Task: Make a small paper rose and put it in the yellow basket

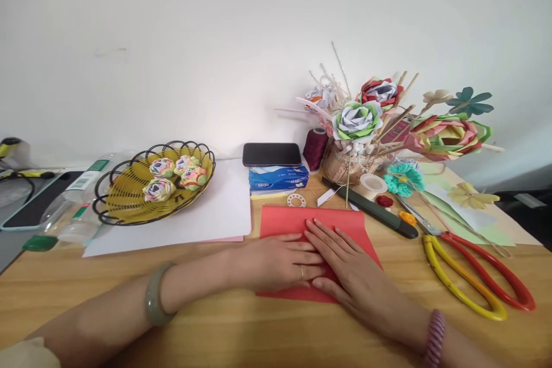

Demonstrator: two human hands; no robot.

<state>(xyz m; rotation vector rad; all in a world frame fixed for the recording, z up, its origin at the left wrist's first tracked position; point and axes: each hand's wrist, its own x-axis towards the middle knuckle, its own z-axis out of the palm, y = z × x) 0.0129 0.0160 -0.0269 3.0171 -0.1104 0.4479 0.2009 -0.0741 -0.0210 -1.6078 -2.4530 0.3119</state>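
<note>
A sheet of red paper (310, 217) lies on the wooden table in front of me, its far edge looking folded or curled. My left hand (276, 263) rests flat on its left and middle part, fingers stretched to the right. From the right, my right hand (345, 264) presses flat on the same sheet, fingers pointing away and to the left. The fingertips of the two hands meet near the middle, and part of the paper is hidden beneath them. Neither hand grips anything.
A yellow basket (125, 195) with several paper flowers sits on white paper (228, 184) at left. Behind are a phone (271, 154), a tissue pack (278, 178) and a pot of paper flowers (340, 164). Scissors (440, 234) and a dark green cutter (375, 210) lie right.
</note>
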